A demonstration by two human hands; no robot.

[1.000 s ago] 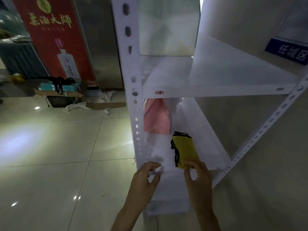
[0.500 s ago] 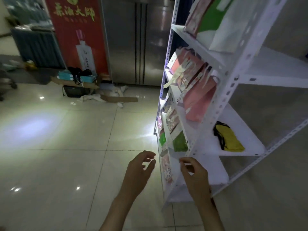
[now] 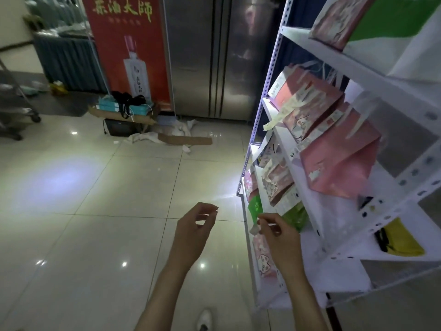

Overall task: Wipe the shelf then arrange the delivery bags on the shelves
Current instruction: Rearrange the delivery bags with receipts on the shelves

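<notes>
White paint is seen on the perforated metal shelving (image 3: 298, 168). Pink delivery bags (image 3: 338, 161) are printed with small cartoon figures, green bags (image 3: 294, 215) sit lower, and a yellow cloth (image 3: 401, 240) is edged in black. The banner (image 3: 126, 44) is red with yellow characters.

Red banner (image 3: 126, 44) beside steel fridge (image 3: 214, 56), cardboard scrap (image 3: 188, 140) on tiled floor (image 3: 95, 199)

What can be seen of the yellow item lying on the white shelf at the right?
The yellow item looks like a soft fabric pouch or folded cloth with a black strap or trim along its left edge. It lies flat on a lower board of the white shelf, near the board's front edge, partly hidden behind a perforated upright. Neither hand touches it, and no bag rests against it. Its exact kind cannot be told.
</notes>
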